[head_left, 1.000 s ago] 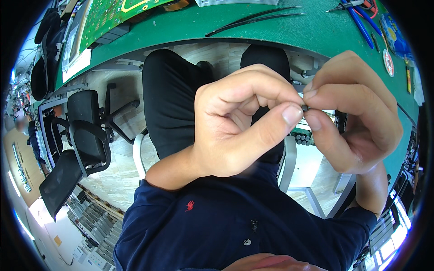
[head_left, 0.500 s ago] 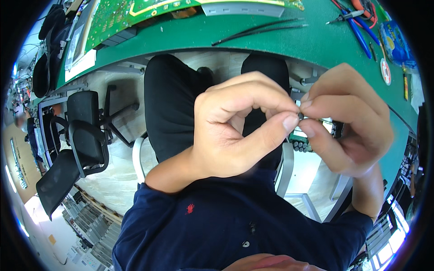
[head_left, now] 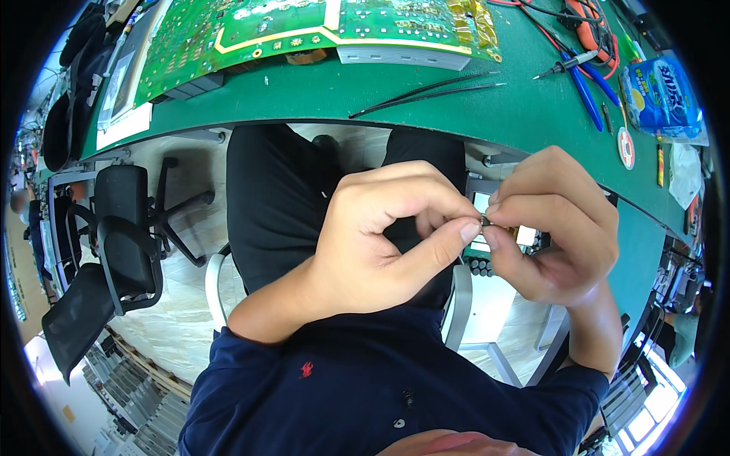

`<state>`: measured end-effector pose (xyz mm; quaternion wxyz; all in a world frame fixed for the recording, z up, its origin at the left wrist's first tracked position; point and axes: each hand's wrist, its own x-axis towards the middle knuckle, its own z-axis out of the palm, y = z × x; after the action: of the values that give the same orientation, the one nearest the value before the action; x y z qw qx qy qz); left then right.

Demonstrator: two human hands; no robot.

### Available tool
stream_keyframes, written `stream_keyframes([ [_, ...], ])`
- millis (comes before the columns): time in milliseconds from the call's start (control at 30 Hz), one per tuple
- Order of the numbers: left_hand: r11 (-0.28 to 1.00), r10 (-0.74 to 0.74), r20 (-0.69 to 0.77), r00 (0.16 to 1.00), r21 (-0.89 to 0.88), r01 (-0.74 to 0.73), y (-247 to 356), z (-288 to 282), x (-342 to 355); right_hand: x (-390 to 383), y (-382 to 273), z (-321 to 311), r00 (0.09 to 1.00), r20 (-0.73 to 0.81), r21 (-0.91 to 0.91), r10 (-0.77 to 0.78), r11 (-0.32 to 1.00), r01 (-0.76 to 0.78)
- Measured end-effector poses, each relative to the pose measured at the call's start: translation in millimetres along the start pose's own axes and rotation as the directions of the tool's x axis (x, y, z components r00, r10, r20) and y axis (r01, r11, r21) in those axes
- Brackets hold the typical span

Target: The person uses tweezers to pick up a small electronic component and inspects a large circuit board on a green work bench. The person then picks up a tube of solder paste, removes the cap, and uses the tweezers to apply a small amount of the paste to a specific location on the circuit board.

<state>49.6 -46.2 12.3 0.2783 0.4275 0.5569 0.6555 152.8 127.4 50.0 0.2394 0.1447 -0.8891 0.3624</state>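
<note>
A tiny dark part [head_left: 485, 221] sits between the fingertips of both hands, held over my lap; its kind is too small to make out. My left hand [head_left: 372, 235] pinches it from the left with thumb and index finger. From the right, my right hand [head_left: 566, 235] closes on it with thumb and fingers, its tips almost touching those of the left. Beyond the hands, a large green circuit board [head_left: 251, 61] rests on the green bench [head_left: 296, 95]. Thin black tweezers [head_left: 426, 95] lie on the bench in front of it.
Blue-handled pliers [head_left: 584, 99], a probe [head_left: 566, 65] and an orange tool [head_left: 587, 23] with cables lie at the far right, beside a blue package [head_left: 663, 97] and a small solder reel [head_left: 625, 147]. A black office chair [head_left: 125, 235] stands on the left.
The head view has shifted, so more of the board and bench shows and the hands appear lower and further left. Both hands keep their pinch at the tiny part.
</note>
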Motion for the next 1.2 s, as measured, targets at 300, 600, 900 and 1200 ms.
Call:
stream_keyframes([
  [300,0.597,0.521,-0.148,0.840,0.767,-0.235,-6,-62,21,-4,31,-25,0.967,-0.121,0.080,0.224,0.973,-0.216],
  [600,0.318,0.686,-0.099,0.721,0.932,-0.174,-24,-105,52,31,76,-49,0.968,-0.067,-0.059,0.242,0.968,-0.246],
  [900,0.272,0.646,-0.050,0.761,0.947,-0.169,-24,-105,54,69,104,-33,0.985,0.037,-0.062,0.167,0.984,-0.165],
  [1200,0.280,0.629,-0.040,0.776,0.943,-0.179,-25,-105,53,73,98,-30,0.960,0.105,-0.091,0.260,0.964,-0.252],
])
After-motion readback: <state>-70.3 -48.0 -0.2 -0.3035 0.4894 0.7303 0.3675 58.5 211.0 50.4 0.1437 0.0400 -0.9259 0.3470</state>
